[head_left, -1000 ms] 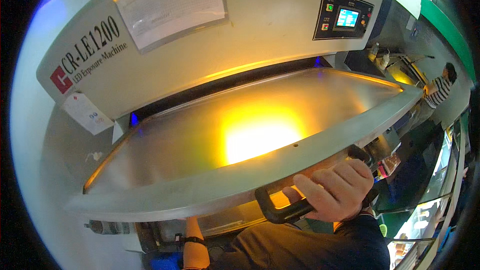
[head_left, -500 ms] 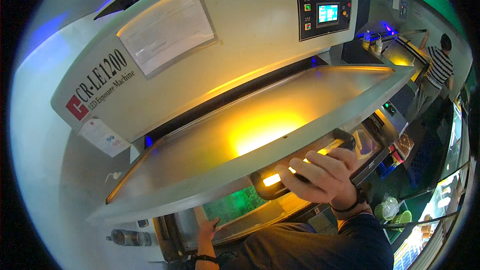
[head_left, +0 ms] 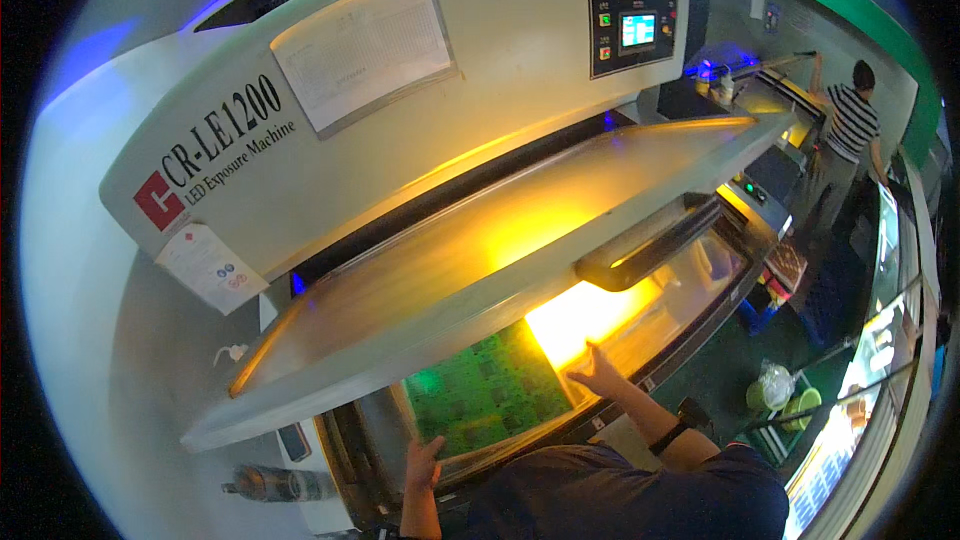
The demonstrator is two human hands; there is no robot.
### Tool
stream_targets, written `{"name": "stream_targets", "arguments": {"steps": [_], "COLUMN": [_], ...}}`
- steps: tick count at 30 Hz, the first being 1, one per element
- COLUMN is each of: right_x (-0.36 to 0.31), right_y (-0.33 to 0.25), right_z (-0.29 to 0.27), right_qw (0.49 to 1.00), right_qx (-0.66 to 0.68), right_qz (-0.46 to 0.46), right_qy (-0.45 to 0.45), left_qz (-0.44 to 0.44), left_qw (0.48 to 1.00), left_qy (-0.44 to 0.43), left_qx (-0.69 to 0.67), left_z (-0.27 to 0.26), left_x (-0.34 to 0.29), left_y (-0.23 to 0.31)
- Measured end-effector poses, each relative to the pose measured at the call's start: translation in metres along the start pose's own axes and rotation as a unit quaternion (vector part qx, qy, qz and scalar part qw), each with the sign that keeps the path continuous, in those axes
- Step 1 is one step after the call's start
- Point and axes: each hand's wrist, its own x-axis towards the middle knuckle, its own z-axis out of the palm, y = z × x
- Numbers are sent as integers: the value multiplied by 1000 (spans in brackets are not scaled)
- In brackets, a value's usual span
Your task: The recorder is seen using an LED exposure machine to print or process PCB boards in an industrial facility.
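A green circuit panel (head_left: 485, 390) with dark printed patches lies on the lit exposure bed, under the raised lid (head_left: 420, 348) of a pale exposure machine. My left hand (head_left: 423, 462) is closed at the panel's near left corner, the thumb over its edge and the other fingers partly hidden. Beside the panel's right edge is my right hand (head_left: 602, 376), open, with index finger and thumb spread apart and nothing between them. Bright yellow light (head_left: 580, 320) glows on the bed just beyond it. A black handle (head_left: 650, 245) sticks out from the lid's front edge.
A control panel with screen (head_left: 637, 30) and a paper sheet (head_left: 362, 55) are on the machine's front. A dark bottle (head_left: 278, 483) and a phone (head_left: 294, 442) lie at left. Green baskets (head_left: 800, 408) stand at right. A person in stripes (head_left: 850, 125) works far right.
My right hand has let go of the lid's handle and come down beside the panel. The lid sits higher in relation to the bed, showing more of the panel. My left hand stays at the corner.
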Motion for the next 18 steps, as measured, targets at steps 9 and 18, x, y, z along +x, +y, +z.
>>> {"name": "stream_targets", "arguments": {"steps": [9, 18], "right_x": [-166, -363], "right_y": [14, -36], "right_z": [91, 45], "right_qw": [887, 737], "right_qx": [382, 327], "right_qz": [241, 330], "right_qy": [93, 492], "left_qz": [37, 8], "left_qw": [973, 902], "left_qy": [-193, -428], "left_qx": [122, 53], "left_z": [-8, 71], "left_x": [70, 62], "left_y": [-32, -54]}}
